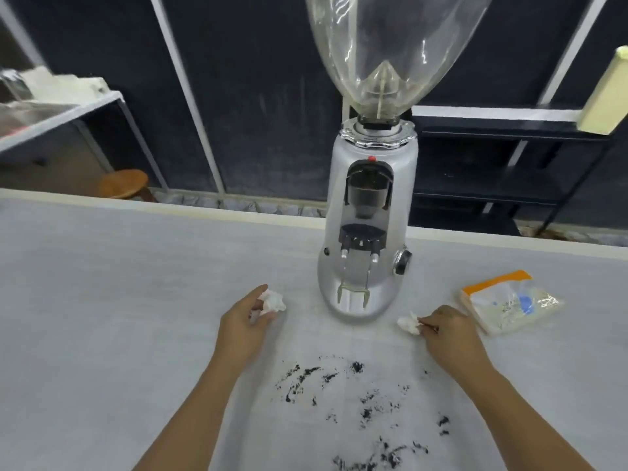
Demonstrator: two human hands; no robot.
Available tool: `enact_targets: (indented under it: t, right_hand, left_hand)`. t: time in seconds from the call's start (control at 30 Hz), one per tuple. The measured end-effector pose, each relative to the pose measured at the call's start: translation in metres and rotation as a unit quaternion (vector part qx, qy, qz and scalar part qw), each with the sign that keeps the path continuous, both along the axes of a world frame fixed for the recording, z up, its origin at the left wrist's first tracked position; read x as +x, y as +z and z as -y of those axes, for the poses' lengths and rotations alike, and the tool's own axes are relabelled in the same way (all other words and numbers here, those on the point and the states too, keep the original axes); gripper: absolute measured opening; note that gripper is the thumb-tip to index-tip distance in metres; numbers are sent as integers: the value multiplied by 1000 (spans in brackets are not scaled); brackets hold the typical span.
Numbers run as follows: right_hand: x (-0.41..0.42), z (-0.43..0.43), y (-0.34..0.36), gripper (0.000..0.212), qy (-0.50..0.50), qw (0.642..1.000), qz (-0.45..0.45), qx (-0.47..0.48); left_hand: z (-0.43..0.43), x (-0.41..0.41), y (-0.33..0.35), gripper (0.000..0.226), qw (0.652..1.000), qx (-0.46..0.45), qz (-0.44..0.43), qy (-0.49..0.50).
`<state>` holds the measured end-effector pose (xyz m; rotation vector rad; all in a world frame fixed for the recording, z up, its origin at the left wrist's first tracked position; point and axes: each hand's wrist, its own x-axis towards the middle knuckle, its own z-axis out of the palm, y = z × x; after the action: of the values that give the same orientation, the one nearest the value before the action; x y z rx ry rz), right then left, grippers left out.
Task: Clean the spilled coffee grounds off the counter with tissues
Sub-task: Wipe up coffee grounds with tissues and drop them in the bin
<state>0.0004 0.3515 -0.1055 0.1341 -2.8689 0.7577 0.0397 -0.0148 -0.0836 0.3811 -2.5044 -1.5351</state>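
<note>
left hand point(243, 329): pinching a crumpled tissue point(273, 300)
right hand point(450, 333): pinching a second wad point(409, 324)
coffee grounds point(360, 406): scattered across the counter point(102, 300) between the forearms

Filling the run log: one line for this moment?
left hand: tissue | right hand: tissue wad | grounds: unwiped | grinder: behind
</note>
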Motion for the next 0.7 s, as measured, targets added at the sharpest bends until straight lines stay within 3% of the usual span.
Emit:
enact_targets:
  t: [0.17, 0.43, 0.7]
  right_hand:
    - [65, 32, 11, 11, 70, 997, -7, -25]
    - [173, 141, 28, 13, 180, 981, 3, -76]
    - [316, 258, -6, 16, 298, 943, 84, -123]
  left_hand:
    - [28, 92, -6, 22, 998, -71, 0, -2]
    - [88, 245, -8, 19, 996, -25, -2, 86]
    - [150, 418, -45, 19, 985, 28, 104, 137]
